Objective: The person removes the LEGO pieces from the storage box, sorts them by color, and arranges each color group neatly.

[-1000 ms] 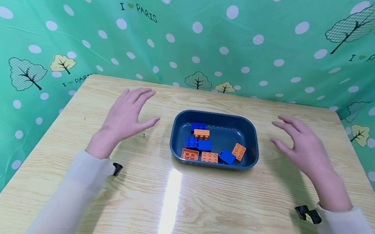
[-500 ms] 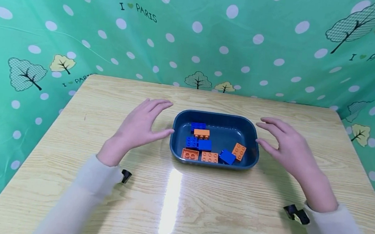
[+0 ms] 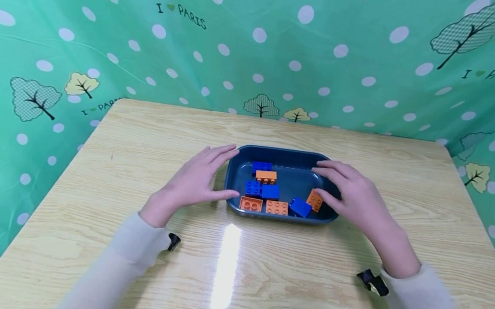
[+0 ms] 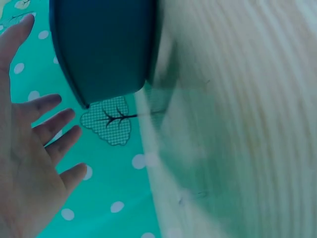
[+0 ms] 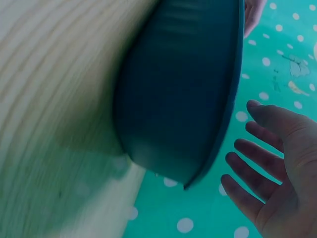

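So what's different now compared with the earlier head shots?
Both hands moved inward: the left hand rightward to the left end of the tray, the right hand leftward until its fingers overlap the right end in the head view. Nothing was taken hold of or let go. The tray and its bricks stayed put.

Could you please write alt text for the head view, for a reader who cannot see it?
A person's left hand and right hand, fingers spread, hover at opposite ends of a dark blue tray holding blue and orange toy bricks. The tray stands on a wooden table, before a dotted green cloth.
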